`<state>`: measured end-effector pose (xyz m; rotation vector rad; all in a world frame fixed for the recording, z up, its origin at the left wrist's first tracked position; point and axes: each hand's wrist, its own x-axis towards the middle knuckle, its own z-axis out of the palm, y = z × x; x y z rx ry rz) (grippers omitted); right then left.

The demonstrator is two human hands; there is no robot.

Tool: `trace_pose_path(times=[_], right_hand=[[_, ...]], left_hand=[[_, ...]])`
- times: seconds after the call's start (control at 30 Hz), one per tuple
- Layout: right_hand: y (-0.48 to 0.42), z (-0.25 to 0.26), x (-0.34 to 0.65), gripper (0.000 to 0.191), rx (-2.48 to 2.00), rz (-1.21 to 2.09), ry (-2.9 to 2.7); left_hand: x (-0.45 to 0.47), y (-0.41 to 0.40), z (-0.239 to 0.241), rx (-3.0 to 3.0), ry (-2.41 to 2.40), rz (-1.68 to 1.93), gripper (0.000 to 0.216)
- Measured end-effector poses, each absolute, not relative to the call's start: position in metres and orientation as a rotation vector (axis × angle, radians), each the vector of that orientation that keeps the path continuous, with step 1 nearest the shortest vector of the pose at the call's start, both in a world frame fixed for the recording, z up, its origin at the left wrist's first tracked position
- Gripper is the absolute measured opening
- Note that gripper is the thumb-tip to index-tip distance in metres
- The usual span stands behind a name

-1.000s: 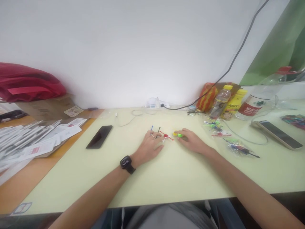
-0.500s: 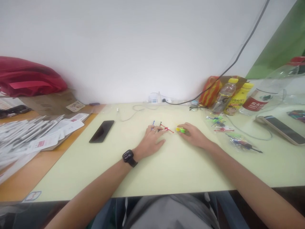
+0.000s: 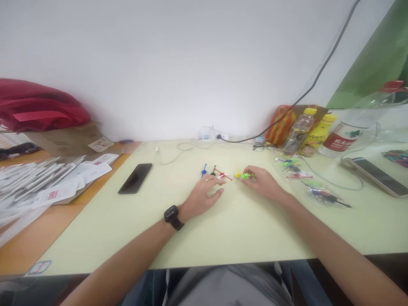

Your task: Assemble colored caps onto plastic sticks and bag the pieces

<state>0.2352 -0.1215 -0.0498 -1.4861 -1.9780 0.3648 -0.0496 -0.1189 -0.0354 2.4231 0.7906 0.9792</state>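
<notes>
Over the middle of the table, my left hand (image 3: 202, 195) has its fingers apart, fingertips beside a small group of plastic pieces. These are a blue piece (image 3: 204, 171) with a thin stem and round disc, a black piece (image 3: 213, 171), and a red piece (image 3: 225, 174) with a white one close to the fingers. To the right, my right hand (image 3: 261, 182) closes thumb and fingers on a bright green plastic piece (image 3: 246, 175), partly hidden by the fingers. A yellow piece (image 3: 237, 175) lies just left of it.
Bagged plastic pieces (image 3: 325, 194) lie right of my right arm, near drink bottles (image 3: 301, 131) and a phone (image 3: 381, 176). A black phone (image 3: 135, 178) rests at left, beside piled white packets (image 3: 57, 178). A power strip (image 3: 205, 134) stands by the wall.
My left hand has drawn back slightly, uncovering more of the blue and black pieces. More of the green and yellow pieces shows beside my right hand.
</notes>
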Motion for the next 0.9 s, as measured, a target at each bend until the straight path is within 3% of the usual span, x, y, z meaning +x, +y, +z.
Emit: trace_pose_path(times=[0.33,0.5,0.6,0.77,0.9], right_hand=[[-0.153,-0.04,0.186,0.012,-1.087,0.51,-2.142],[-0.156,-0.036,0.183,0.024,-1.011,0.659,-2.057],[-0.154,-0.031,0.187,0.008,-1.015,0.651,-1.989],[-0.15,-0.028,0.193,0.03,-1.108,0.627,-1.962],[-0.154,-0.028,0.193,0.027,-1.257,0.767,-1.951]], left_hand=[[-0.031,-0.132,-0.039,1.709,0.62,0.809,0.037],[-0.034,-0.126,-0.04,1.515,0.638,0.812,0.042],[-0.037,-0.122,-0.04,1.46,0.701,0.836,0.039],[-0.039,-0.12,-0.041,1.437,0.728,0.804,0.036],[-0.04,-0.12,-0.043,1.439,0.727,0.79,0.037]])
